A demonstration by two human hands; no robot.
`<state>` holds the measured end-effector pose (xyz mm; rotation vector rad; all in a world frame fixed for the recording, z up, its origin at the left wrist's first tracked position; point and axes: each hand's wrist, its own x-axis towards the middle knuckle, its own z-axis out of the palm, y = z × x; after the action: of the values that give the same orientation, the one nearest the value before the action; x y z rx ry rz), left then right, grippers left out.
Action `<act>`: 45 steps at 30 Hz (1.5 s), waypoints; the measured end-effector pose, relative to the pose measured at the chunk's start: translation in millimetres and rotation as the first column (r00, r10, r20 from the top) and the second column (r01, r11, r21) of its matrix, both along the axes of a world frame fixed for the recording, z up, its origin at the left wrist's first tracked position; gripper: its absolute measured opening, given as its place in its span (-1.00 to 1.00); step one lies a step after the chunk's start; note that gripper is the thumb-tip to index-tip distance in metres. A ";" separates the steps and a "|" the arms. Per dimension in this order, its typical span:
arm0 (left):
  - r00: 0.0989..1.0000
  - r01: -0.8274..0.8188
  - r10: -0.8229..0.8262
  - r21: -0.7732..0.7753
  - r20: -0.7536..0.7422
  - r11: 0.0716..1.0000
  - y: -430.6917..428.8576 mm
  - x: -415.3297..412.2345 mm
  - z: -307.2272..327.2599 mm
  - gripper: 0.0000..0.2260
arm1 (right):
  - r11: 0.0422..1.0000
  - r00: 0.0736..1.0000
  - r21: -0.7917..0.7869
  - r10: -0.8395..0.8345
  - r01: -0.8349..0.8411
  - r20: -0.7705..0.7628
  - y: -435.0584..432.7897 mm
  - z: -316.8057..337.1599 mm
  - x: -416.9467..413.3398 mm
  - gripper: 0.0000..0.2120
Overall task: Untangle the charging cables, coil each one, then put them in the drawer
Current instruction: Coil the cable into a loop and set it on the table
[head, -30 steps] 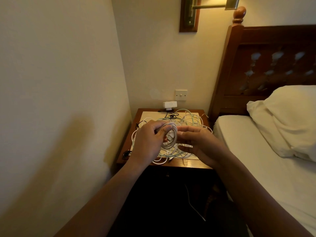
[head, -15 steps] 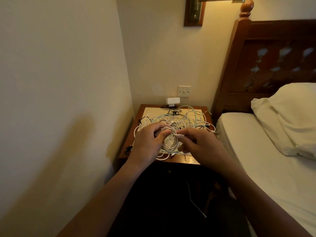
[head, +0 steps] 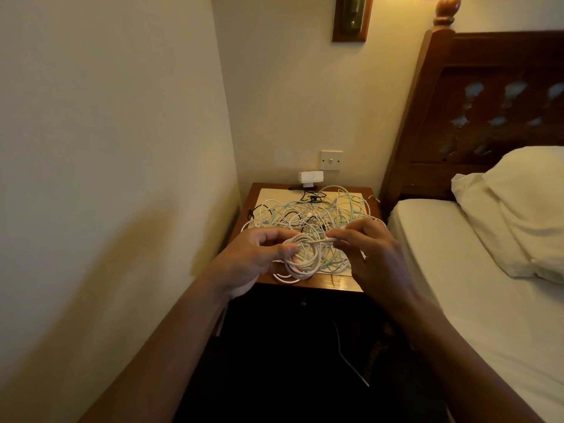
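A heap of tangled cables (head: pixel 317 213), mostly white with some pale green and black strands, covers the wooden nightstand (head: pixel 341 283). Above its front edge my left hand (head: pixel 253 261) grips a round coil of white cable (head: pixel 302 257), thumb on top and fingers curled through the loops. My right hand (head: pixel 372 254) pinches that cable's end plug at the coil's upper right. The nightstand's front below the top is in deep shadow, and I cannot make out a drawer there.
A white adapter (head: pixel 309 178) sits at the nightstand's back below a wall switch (head: pixel 331 160). A wall runs close on the left. The bed (head: pixel 457 285) with a pillow (head: pixel 525 209) and a dark headboard stands on the right. A loose white cable (head: pixel 348 355) hangs in the dark below.
The camera has tilted down, showing more of the cable heap. My right hand's fingers have closed to a pinch on the cable's end at the coil's top. The left hand keeps its grip.
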<state>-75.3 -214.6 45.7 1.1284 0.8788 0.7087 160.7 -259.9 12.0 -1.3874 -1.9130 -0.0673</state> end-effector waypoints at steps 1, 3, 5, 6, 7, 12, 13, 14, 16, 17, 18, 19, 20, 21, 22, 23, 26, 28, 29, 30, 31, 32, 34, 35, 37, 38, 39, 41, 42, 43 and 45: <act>0.999 -0.045 0.046 0.022 -0.005 0.999 -1.2 2.9 -4.1 -0.74 | 0.998 0.999 -0.068 0.004 -0.007 -0.034 0.3 -0.2 -1.7 -0.74; 0.989 -0.146 0.146 0.094 0.011 0.985 -4.4 10.9 -13.5 -0.73 | 0.973 0.997 -0.226 0.032 -0.047 -0.070 -2.8 0.1 -9.3 -0.75; 0.971 -0.236 0.230 0.121 0.062 0.964 -5.2 17.8 -22.0 -0.72 | 0.923 0.986 -0.368 0.055 -0.112 -0.160 -9.2 -1.4 -18.4 -0.73; 0.960 -0.271 0.261 0.109 0.098 0.956 -5.5 20.8 -25.4 -0.72 | 0.888 0.959 -0.432 0.033 -0.157 -0.280 -12.4 -0.1 -21.8 -0.72; 0.951 -0.292 0.279 0.093 0.131 0.952 -5.6 23.5 -28.7 -0.72 | 0.851 0.915 -0.485 -0.015 -0.200 -0.403 -14.8 2.6 -24.9 -0.73; 0.935 -0.286 0.288 -0.043 0.207 0.957 -12.4 30.8 -36.4 -0.73 | 0.786 0.830 -0.561 -0.117 -0.258 -0.546 -10.3 0.0 -30.5 -0.62; 0.931 -0.296 0.303 -0.062 0.204 0.953 -12.3 30.8 -38.3 -0.74 | 0.784 0.821 -0.566 -0.135 -0.254 -0.555 -9.5 -1.0 -31.5 -0.65; 0.931 -0.308 0.315 -0.064 0.185 0.949 -12.2 31.3 -40.2 -0.76 | 0.782 0.815 -0.573 -0.152 -0.246 -0.559 -8.1 -2.9 -31.4 -0.74; 0.944 -0.329 0.328 0.038 0.046 0.943 -13.0 33.1 -44.1 -0.79 | 0.783 0.812 -0.578 -0.172 -0.231 -0.557 -3.7 -6.7 -29.9 -0.91; 0.941 -0.325 0.333 0.128 -0.050 0.937 -14.1 34.3 -46.0 -0.79 | 0.785 0.817 -0.579 -0.176 -0.220 -0.549 -1.6 -8.0 -29.4 -0.94; 0.934 -0.307 0.336 0.210 -0.120 0.928 -15.5 34.9 -47.2 -0.78 | 0.789 0.830 -0.580 -0.177 -0.201 -0.528 0.2 -9.7 -28.8 -0.96; 0.930 -0.288 0.335 0.269 -0.151 0.919 -16.9 35.0 -48.3 -0.77 | 0.798 0.854 -0.577 -0.170 -0.173 -0.492 1.1 -10.8 -28.6 -0.95; 0.932 -0.269 0.328 0.309 -0.155 0.912 -18.3 34.1 -48.5 -0.77 | 0.810 0.885 -0.567 -0.147 -0.149 -0.442 0.8 -10.8 -28.5 -0.92; 0.933 -0.253 0.323 0.350 -0.157 0.902 -18.2 32.2 -48.7 -0.77 | 0.818 0.915 -0.558 -0.111 -0.138 -0.388 -0.3 -10.2 -29.0 -0.89; 0.931 -0.234 0.321 0.392 -0.173 0.890 -17.3 29.8 -48.3 -0.78 | 0.817 0.933 -0.557 -0.072 -0.147 -0.352 -1.2 -10.2 -28.9 -0.85; 0.927 -0.200 0.313 0.433 -0.206 0.879 -15.7 27.1 -48.2 -0.78 | 0.810 0.936 -0.562 -0.046 -0.169 -0.348 -1.7 -11.1 -28.4 -0.83; 0.906 -0.005 0.202 0.468 -0.372 0.884 -12.4 21.0 -46.0 -0.79 | 0.800 0.938 -0.567 -0.016 -0.197 -0.347 -3.0 -15.9 -23.7 -0.81; 0.946 0.018 0.089 0.323 -0.312 0.946 -11.8 17.9 -42.9 -0.79 | 0.790 0.926 -0.569 -0.004 -0.228 -0.377 -2.2 -15.6 -20.4 -0.83; 0.981 -0.022 0.055 0.179 -0.184 0.984 -12.0 16.8 -41.1 -0.78 | 0.766 0.890 -0.578 -0.018 -0.280 -0.456 -1.5 -13.7 -18.7 -0.84; 0.998 -0.048 0.048 0.021 -0.039 0.999 -12.6 15.6 -39.9 -0.78 | 0.725 0.817 -0.588 -0.061 -0.358 -0.573 -0.7 -10.4 -17.4 -0.84; 0.994 -0.064 0.072 -0.102 0.078 0.993 -12.3 15.0 -40.0 -0.78 | 0.673 0.711 -0.587 -0.128 -0.449 -0.691 0.3 -7.4 -16.5 -0.83; 0.985 -0.075 0.101 -0.176 0.142 0.981 -11.9 15.1 -42.0 -0.77 | 0.626 0.593 -0.566 -0.197 -0.537 -0.781 1.1 -5.3 -15.9 -0.80; 0.958 -0.076 0.146 -0.271 0.248 0.960 -12.8 17.2 -44.7 -0.77 | 0.587 0.387 -0.474 -0.277 -0.657 -0.879 2.2 -7.0 -15.4 -0.77; 0.938 -0.072 0.171 -0.311 0.303 0.948 -13.0 18.8 -45.3 -0.77 | 0.587 0.313 -0.423 -0.284 -0.690 -0.906 2.0 -9.4 -15.5 -0.77; 0.893 -0.062 0.217 -0.370 0.395 0.927 -13.3 21.7 -46.5 -0.73 | 0.589 0.234 -0.363 -0.285 -0.722 -0.929 1.8 -13.1 -16.8 -0.76; 0.883 -0.073 0.235 -0.377 0.407 0.923 -13.5 22.8 -47.1 -0.73 | 0.587 0.222 -0.356 -0.289 -0.728 -0.931 2.0 -14.4 -18.0 -0.75; 0.888 -0.095 0.244 -0.364 0.390 0.926 -13.5 23.9 -48.3 -0.75 | 0.586 0.223 -0.361 -0.296 -0.726 -0.929 2.1 -15.0 -19.4 -0.75; 0.929 -0.162 0.242 -0.282 0.279 0.946 -13.9 24.9 -52.3 -0.79 | 0.595 0.283 -0.417 -0.310 -0.686 -0.908 2.8 -16.4 -22.4 -0.75; 0.949 -0.193 0.240 -0.223 0.205 0.956 -15.1 25.0 -53.9 -0.80 | 0.606 0.341 -0.460 -0.309 -0.648 -0.888 2.7 -17.7 -23.3 -0.76; 0.961 -0.216 0.240 -0.167 0.139 0.962 -16.4 24.6 -54.9 -0.82 | 0.622 0.408 -0.498 -0.296 -0.604 -0.864 1.7 -18.2 -23.9 -0.77; 0.968 -0.241 0.245 -0.075 0.051 0.968 -19.2 23.7 -55.3 -0.82 | 0.662 0.534 -0.533 -0.231 -0.527 -0.814 -1.6 -17.8 -24.5 -0.79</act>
<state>-51.6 -233.8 -9.6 0.9425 0.9934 0.9032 136.3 -261.5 -5.8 -1.2849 -1.1596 1.4242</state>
